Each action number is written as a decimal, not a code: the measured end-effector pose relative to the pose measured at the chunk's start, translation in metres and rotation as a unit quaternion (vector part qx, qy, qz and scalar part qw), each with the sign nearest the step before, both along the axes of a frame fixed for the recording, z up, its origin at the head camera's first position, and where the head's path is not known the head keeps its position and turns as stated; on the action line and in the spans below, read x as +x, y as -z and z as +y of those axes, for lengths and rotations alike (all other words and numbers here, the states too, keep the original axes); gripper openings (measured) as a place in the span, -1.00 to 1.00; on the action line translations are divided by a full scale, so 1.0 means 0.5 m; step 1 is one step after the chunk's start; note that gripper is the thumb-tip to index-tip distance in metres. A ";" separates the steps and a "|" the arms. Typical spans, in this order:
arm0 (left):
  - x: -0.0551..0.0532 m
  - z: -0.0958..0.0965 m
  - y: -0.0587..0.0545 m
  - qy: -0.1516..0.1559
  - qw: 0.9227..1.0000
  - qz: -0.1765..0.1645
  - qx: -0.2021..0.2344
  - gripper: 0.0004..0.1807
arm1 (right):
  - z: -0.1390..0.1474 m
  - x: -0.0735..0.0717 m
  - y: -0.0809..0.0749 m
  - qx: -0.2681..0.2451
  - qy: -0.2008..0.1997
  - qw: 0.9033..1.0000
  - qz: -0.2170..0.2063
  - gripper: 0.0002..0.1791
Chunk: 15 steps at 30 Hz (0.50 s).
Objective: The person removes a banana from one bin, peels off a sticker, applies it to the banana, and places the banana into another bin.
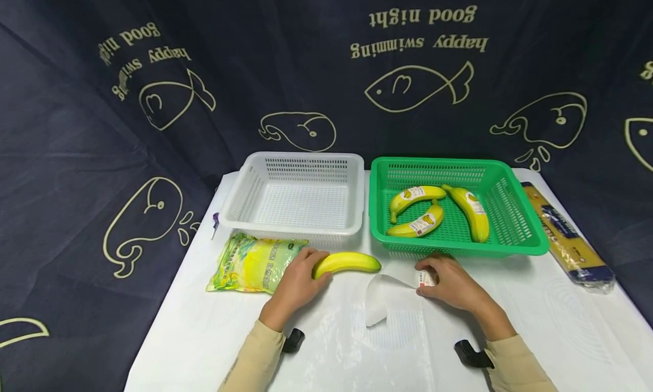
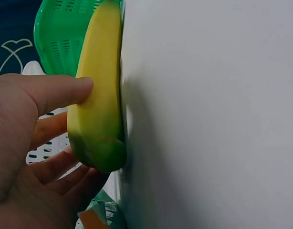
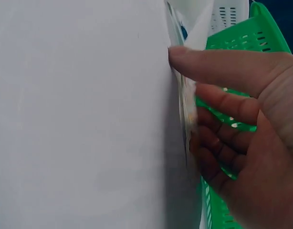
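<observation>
My left hand (image 1: 300, 280) holds a yellow banana (image 1: 351, 261) with greenish ends near the middle of the table. In the left wrist view the thumb lies across the banana (image 2: 99, 86), the fingers behind it, and no label shows on the sides in view. My right hand (image 1: 451, 283) pinches a strip of labels (image 1: 376, 316) between thumb and fingers. A printed label (image 1: 427, 278) shows at the fingertips, and the strip's pale, blank-looking tail curls left over the table. In the right wrist view the strip (image 3: 188, 102) is seen edge-on.
A white basket (image 1: 293, 229) stands at the back left. Beside it, a green basket (image 1: 459, 246) holds three labelled bananas (image 1: 418, 222). A yellow-green packet (image 1: 250, 264) lies left of my left hand, a small purple item (image 1: 215, 219) beyond it. At right lies a long brown-and-blue package (image 1: 566, 233).
</observation>
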<state>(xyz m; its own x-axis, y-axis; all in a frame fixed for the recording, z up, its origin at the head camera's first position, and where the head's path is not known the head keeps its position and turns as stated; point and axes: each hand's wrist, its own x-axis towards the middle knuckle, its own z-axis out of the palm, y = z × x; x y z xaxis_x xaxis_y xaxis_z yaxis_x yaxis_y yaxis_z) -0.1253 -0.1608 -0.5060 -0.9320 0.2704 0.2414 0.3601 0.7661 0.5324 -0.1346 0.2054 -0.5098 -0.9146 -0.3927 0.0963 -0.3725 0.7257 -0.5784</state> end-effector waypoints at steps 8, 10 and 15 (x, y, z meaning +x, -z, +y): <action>0.007 0.006 -0.007 -0.010 0.999 0.028 0.017 -0.50 | 0.009 0.012 -0.001 -0.037 -0.017 0.998 -0.053 -0.47; 0.011 0.012 -0.015 -0.012 0.998 0.047 0.029 -0.52 | 0.012 0.016 -0.004 -0.055 -0.043 0.996 -0.063 -0.53; 0.025 0.041 -0.047 0.025 0.993 0.083 0.076 -0.61 | 0.004 0.029 -0.022 -0.100 -0.097 0.985 -0.100 -0.63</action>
